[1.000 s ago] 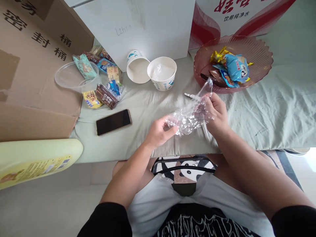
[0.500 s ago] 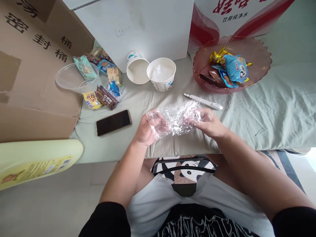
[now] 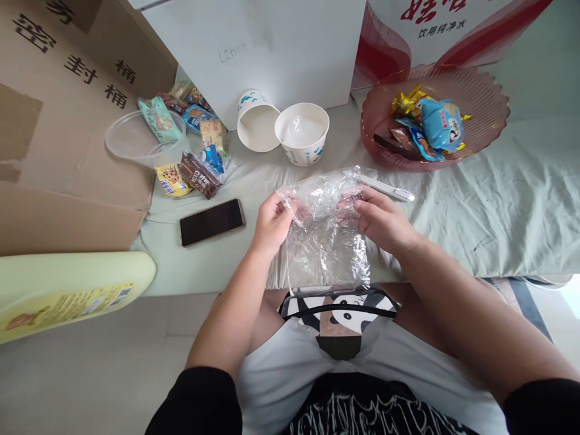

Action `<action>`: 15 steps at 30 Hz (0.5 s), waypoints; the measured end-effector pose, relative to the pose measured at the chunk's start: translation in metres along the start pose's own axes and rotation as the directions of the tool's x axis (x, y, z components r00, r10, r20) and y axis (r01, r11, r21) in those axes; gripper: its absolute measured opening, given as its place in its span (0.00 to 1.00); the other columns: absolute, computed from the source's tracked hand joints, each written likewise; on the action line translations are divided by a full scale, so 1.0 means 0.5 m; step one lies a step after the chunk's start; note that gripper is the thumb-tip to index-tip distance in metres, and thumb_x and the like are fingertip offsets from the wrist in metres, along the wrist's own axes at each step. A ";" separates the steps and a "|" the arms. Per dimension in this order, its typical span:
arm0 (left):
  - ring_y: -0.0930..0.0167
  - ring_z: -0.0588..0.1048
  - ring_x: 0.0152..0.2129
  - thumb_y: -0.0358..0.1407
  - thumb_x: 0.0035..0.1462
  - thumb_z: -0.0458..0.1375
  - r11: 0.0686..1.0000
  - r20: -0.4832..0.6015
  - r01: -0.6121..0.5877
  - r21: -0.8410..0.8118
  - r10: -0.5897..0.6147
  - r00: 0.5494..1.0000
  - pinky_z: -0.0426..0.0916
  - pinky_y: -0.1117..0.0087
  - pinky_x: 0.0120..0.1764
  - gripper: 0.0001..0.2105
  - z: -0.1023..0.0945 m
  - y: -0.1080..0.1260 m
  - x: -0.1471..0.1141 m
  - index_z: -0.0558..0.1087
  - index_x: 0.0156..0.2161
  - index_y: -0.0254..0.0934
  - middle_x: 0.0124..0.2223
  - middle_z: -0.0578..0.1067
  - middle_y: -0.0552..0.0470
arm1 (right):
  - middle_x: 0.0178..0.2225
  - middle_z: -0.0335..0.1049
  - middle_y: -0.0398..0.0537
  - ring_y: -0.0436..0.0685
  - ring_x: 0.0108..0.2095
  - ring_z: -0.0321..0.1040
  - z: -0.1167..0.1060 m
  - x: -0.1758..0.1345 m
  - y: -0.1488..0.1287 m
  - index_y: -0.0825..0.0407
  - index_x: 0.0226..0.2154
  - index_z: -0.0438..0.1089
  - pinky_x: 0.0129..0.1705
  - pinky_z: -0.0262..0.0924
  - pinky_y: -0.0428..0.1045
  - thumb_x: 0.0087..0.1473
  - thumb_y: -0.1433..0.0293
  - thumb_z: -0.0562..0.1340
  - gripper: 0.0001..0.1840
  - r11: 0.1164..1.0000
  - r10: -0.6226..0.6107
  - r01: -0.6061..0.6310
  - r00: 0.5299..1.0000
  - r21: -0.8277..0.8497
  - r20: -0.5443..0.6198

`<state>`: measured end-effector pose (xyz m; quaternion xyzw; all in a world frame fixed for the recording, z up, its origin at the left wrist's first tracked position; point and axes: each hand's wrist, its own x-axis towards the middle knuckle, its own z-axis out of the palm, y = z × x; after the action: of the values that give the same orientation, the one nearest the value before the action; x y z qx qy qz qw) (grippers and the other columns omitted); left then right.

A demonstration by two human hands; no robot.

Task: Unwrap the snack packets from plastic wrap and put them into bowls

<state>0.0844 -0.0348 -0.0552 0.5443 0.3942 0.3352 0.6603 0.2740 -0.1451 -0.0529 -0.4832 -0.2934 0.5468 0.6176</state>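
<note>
A thin, clear plastic bag (image 3: 328,254) stretches between my hands, its lower part hanging toward the near edge of the cloth-covered surface. My left hand (image 3: 274,222) pinches its left side, thumb against fingers. On the right side, my right hand (image 3: 383,220) grips the crinkled film, with some fingers showing through it. Just behind my right hand lies a white utility knife (image 3: 392,188), its left end partly covered by the film. Beyond the bag, a paper cup (image 3: 302,151) stands upright with clear plastic inside, touching another paper cup (image 3: 251,106) tipped on its side.
A pink ribbed bowl (image 3: 480,130) with wrapped snacks stands at the back right. On the left are a phone (image 3: 212,222), several wrapped snacks (image 3: 199,175), a clear plastic lid (image 3: 122,142), a cardboard box (image 3: 86,181) and a yellow-green bottle (image 3: 109,266). A white box (image 3: 281,54) stands behind.
The plastic, bunched between my hands before, now hangs opened out below them toward the near edge. Both hands have turned slightly and keep their hold. The view has shifted a little.
</note>
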 end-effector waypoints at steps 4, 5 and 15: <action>0.69 0.81 0.30 0.50 0.51 0.71 0.994 0.048 -0.108 0.034 0.106 0.993 0.76 0.68 0.34 0.21 -0.013 -0.016 0.005 0.72 0.44 0.42 0.34 0.78 0.54 | 0.33 0.72 0.41 0.50 0.30 0.70 -0.006 0.003 0.014 0.48 0.35 0.74 0.35 0.74 0.50 0.45 0.57 0.77 0.19 0.997 -0.044 0.045 0.999 -0.065 0.013; 0.68 0.81 0.32 0.51 0.50 0.72 0.989 0.070 -0.143 0.041 0.140 0.988 0.77 0.67 0.36 0.26 -0.016 -0.018 0.005 0.71 0.49 0.45 0.37 0.79 0.52 | 0.34 0.71 0.41 0.50 0.29 0.69 -0.007 0.002 0.014 0.48 0.35 0.73 0.34 0.75 0.50 0.46 0.58 0.76 0.18 0.994 -0.075 0.076 0.997 -0.083 0.015; 0.56 0.77 0.57 0.55 0.51 0.70 0.956 0.160 -0.290 0.039 0.281 0.946 0.76 0.54 0.52 0.20 -0.019 -0.016 0.016 0.78 0.37 0.42 0.60 0.74 0.45 | 0.33 0.74 0.43 0.54 0.32 0.71 -0.016 0.004 0.010 0.48 0.35 0.74 0.35 0.71 0.52 0.45 0.67 0.72 0.13 0.954 -0.158 0.139 0.986 -0.266 -0.055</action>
<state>0.0797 -0.0250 -0.0655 0.6398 0.2696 0.3724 0.6158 0.2796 -0.1456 -0.0606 -0.5571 -0.3749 0.4368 0.5985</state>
